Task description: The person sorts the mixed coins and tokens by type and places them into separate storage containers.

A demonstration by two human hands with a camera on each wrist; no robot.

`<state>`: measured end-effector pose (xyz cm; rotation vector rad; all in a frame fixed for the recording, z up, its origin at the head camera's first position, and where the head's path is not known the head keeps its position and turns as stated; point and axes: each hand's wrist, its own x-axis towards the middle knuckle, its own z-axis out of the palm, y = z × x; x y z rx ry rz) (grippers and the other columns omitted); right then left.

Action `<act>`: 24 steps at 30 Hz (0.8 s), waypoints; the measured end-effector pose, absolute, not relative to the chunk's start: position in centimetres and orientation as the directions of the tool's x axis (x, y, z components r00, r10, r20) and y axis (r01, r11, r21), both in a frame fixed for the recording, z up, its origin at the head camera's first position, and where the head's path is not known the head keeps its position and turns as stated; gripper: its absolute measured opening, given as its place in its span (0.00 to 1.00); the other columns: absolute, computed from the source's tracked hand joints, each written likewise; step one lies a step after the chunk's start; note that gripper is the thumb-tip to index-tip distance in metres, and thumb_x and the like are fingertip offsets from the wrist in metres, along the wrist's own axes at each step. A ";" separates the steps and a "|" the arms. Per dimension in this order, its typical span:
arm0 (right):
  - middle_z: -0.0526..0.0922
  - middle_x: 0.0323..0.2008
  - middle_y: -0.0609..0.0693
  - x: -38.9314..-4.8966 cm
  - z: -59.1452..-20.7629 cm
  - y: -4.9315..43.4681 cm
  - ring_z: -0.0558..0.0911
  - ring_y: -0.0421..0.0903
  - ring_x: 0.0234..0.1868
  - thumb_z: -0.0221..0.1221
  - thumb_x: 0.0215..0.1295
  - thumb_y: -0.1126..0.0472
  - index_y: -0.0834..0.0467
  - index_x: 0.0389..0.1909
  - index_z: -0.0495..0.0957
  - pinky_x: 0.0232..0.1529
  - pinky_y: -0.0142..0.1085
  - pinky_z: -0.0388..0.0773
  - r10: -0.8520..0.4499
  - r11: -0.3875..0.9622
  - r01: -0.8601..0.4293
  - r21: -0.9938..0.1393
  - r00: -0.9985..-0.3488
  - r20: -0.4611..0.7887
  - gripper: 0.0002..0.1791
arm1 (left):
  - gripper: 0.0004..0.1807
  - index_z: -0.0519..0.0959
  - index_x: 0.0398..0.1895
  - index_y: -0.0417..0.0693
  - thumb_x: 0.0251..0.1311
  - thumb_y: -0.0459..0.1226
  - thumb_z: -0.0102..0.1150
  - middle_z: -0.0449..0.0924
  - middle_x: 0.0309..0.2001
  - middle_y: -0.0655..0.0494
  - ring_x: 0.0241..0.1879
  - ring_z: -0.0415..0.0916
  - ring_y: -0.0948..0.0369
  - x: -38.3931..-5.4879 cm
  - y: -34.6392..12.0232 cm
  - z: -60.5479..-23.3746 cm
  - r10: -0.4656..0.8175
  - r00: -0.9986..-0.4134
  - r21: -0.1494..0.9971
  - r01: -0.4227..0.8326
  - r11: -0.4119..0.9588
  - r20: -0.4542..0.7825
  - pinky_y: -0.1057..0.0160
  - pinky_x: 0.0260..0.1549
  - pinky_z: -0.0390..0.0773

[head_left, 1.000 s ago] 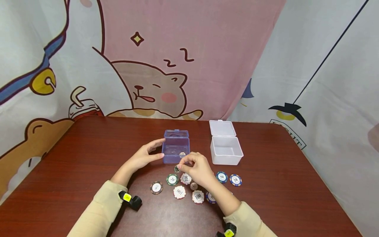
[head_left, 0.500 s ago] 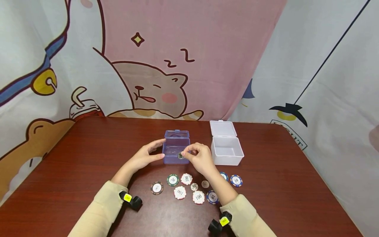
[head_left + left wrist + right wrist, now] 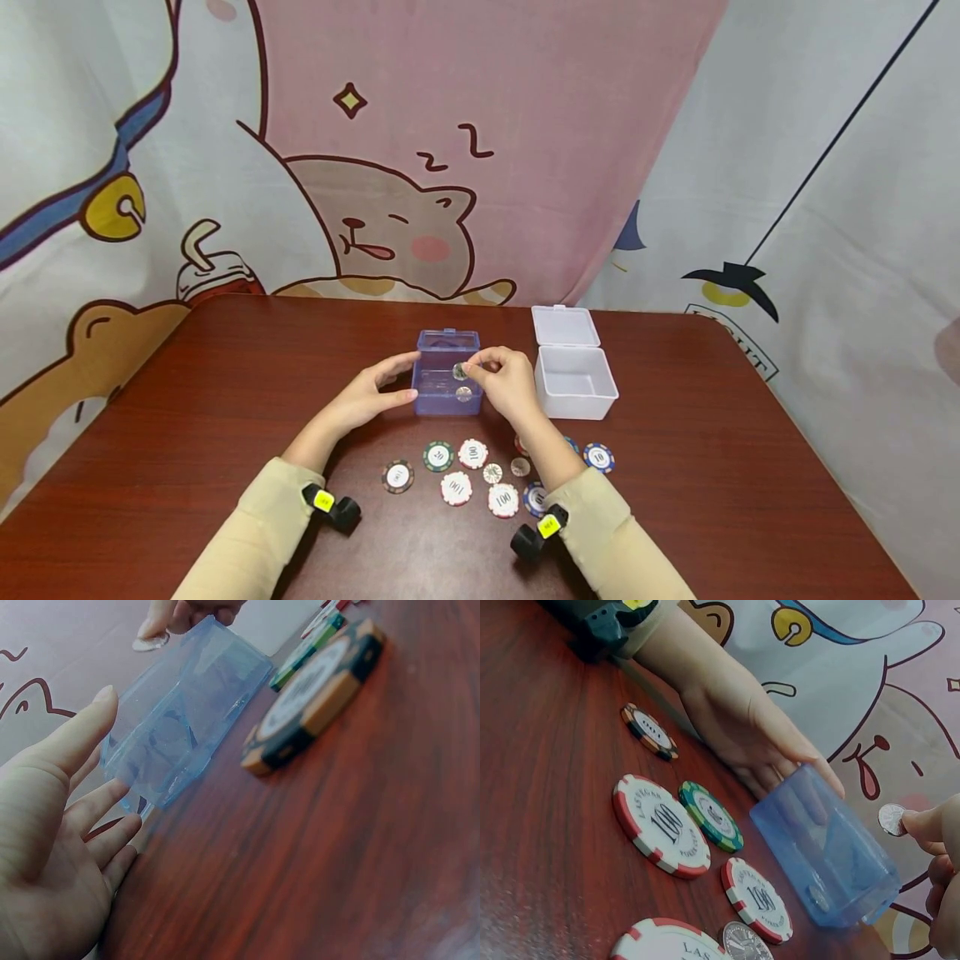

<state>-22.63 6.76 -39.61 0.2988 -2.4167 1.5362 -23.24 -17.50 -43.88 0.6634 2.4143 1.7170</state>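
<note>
A translucent blue box (image 3: 446, 407) with its lid raised stands near the middle of the table. My left hand (image 3: 360, 398) rests at its left side, fingers and thumb fairly straight against the wall. Between thumb and index finger, my right hand (image 3: 512, 390) pinches a silver coin (image 3: 892, 819) above the box. Another coin (image 3: 463, 394) shows inside, near the front right. On the table in front lie two more coins, one of them a silver coin (image 3: 492, 474), among poker chips, including a white-and-red 100 chip (image 3: 456, 489) and a green chip (image 3: 438, 456).
A white box (image 3: 576, 406) with its lid flipped back stands right of the blue one. A brown-and-black chip (image 3: 397, 477) lies at the left, a blue 10 chip (image 3: 598, 457) at the right. My right forearm partly covers some chips. Behind the table hangs a printed curtain (image 3: 570, 125).
My right hand has lifted a coin from the table in front of the blue box and carried it up over the box. My left hand stays in place.
</note>
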 end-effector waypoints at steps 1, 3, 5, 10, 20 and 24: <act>0.66 0.18 0.43 -22.8 -39.7 6.8 0.66 0.41 0.25 0.70 0.52 0.64 0.60 0.23 0.84 0.26 0.34 0.62 -0.029 0.422 -0.305 -0.854 -0.946 0.323 0.04 | 0.34 0.63 0.69 0.38 0.60 0.31 0.62 0.65 0.65 0.39 0.65 0.59 0.41 -23.2 -17.5 -43.8 0.407 -0.899 0.919 0.288 0.268 0.162 0.40 0.62 0.54; 0.66 0.17 0.43 -23.1 -40.0 6.8 0.66 0.41 0.24 0.70 0.52 0.63 0.59 0.23 0.85 0.26 0.34 0.62 -0.023 0.428 -0.294 -0.854 -0.949 0.315 0.04 | 0.33 0.63 0.69 0.40 0.60 0.32 0.62 0.66 0.65 0.40 0.65 0.60 0.43 -23.2 -17.5 -43.8 0.408 -0.899 0.919 0.287 0.270 0.161 0.41 0.62 0.54; 0.66 0.16 0.42 -23.4 -40.2 6.8 0.66 0.40 0.24 0.70 0.51 0.63 0.59 0.23 0.85 0.26 0.34 0.62 -0.013 0.436 -0.282 -0.854 -0.951 0.308 0.05 | 0.33 0.64 0.69 0.41 0.60 0.33 0.62 0.66 0.65 0.41 0.65 0.60 0.44 -23.2 -17.5 -43.8 0.409 -0.898 0.919 0.289 0.270 0.162 0.41 0.62 0.54; 0.68 0.16 0.42 -24.1 -40.7 6.7 0.67 0.41 0.24 0.71 0.51 0.63 0.60 0.23 0.85 0.26 0.35 0.63 0.003 0.446 -0.265 -0.855 -0.955 0.297 0.05 | 0.34 0.64 0.69 0.42 0.60 0.35 0.63 0.66 0.65 0.41 0.65 0.60 0.43 -23.2 -17.6 -43.9 0.409 -0.896 0.919 0.296 0.261 0.172 0.41 0.62 0.54; 0.79 0.18 0.44 -25.0 -41.6 6.5 0.71 0.40 0.25 0.70 0.50 0.63 0.59 0.22 0.85 0.27 0.35 0.66 0.009 0.441 -0.266 -0.857 -0.954 0.300 0.04 | 0.33 0.64 0.69 0.42 0.61 0.34 0.62 0.66 0.65 0.41 0.65 0.60 0.44 -23.2 -17.6 -43.8 0.410 -0.897 0.918 0.290 0.270 0.162 0.41 0.62 0.54; 0.80 0.18 0.42 -25.0 -41.9 6.5 0.72 0.39 0.24 0.69 0.49 0.64 0.57 0.21 0.85 0.26 0.34 0.67 0.008 0.439 -0.295 -0.849 -0.943 0.332 0.03 | 0.33 0.64 0.69 0.42 0.61 0.34 0.62 0.66 0.65 0.41 0.65 0.60 0.43 -23.3 -17.7 -43.9 0.410 -0.897 0.916 0.294 0.273 0.166 0.40 0.62 0.54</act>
